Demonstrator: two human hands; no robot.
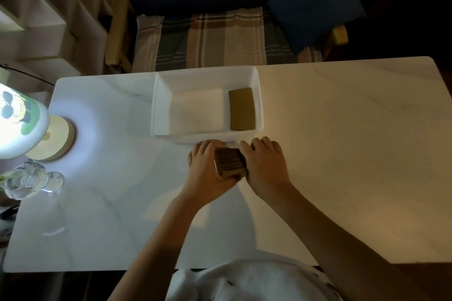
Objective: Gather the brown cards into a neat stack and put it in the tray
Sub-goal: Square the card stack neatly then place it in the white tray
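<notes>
Both forearms reach forward from the bottom of the view and meet over the middle of the white bench (342,129), just in front of the tray (156,105). The left hand (208,171) lies with its palm turned to the right and its fingers (205,148) stretched forward along the left side of the stack of brown cards (230,162), while the thumb side goes under the near end of the stack. The right hand (265,164) presses against the right side of the same stack, with the back of the hand up and the fingers bent down over the far right corner. So each grip is clenched on the stack, which is squeezed between the two palms. The stack stands on its edge, a little tilted, so that the thin edges of the many cards show on top as fine lines. Whether it touches the bench or is lifted cannot be told. Inside the white tray, against its right wall, one more pile of brown cards (242,110) lies flat, and the rest of the tray floor is bare. At the left edge of the bench stands a bright lamp (17,120) on a round wooden base, with a cartoon face in sunglasses on its shade, and near it stands a clear glass bottle (27,181). No writing or brand can be read on any of these things. Behind the bench there is a chair with a checked cloth (208,39) and a dark blue cushion (315,7).
</notes>
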